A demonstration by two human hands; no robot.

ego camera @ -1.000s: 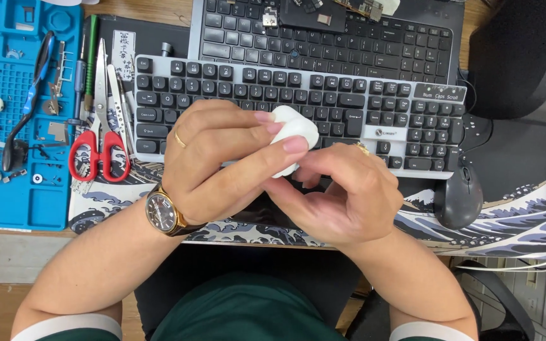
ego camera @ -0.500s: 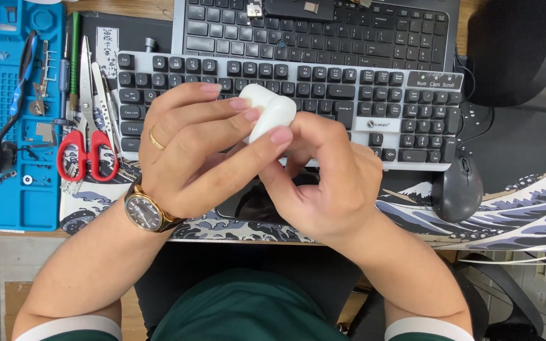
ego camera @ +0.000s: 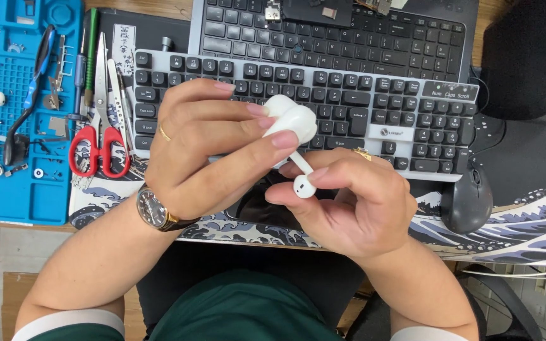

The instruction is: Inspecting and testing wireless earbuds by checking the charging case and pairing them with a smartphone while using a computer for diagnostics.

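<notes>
A small white charging case (ego camera: 292, 119) is pinched in the left hand (ego camera: 213, 148), thumb below and fingertips above, and is held in the air just above the lower keyboard (ego camera: 374, 110), near its middle rows. A white earbud (ego camera: 303, 183) is gripped between thumb and forefinger of the right hand (ego camera: 349, 205), its stem pointing up toward the case and its rounded head sitting just below the case. Whether the stem tip is touching the case cannot be told from this angle.

Both hands are closed on their objects; nothing is let go. A watch (ego camera: 153, 208) is worn on the left wrist, and a ring is seen on each hand.

The earbud is judged light, hard and glossy, so it is likely to slip if only grazed; it is best taken by the head, as is being done, with the thin stem left free. The case looks smooth and rounded, and is best held across its broad faces.

To the left of the keyboard, red-handled scissors (ego camera: 99, 142) and tweezers are lying beside a blue work mat (ego camera: 7, 183) strewn with small parts. To the right of the keyboard, a dark mouse (ego camera: 467, 201) is resting on a wave-patterned desk mat (ego camera: 526, 237). A second, darker keyboard (ego camera: 323, 31) is set just behind the first.
</notes>
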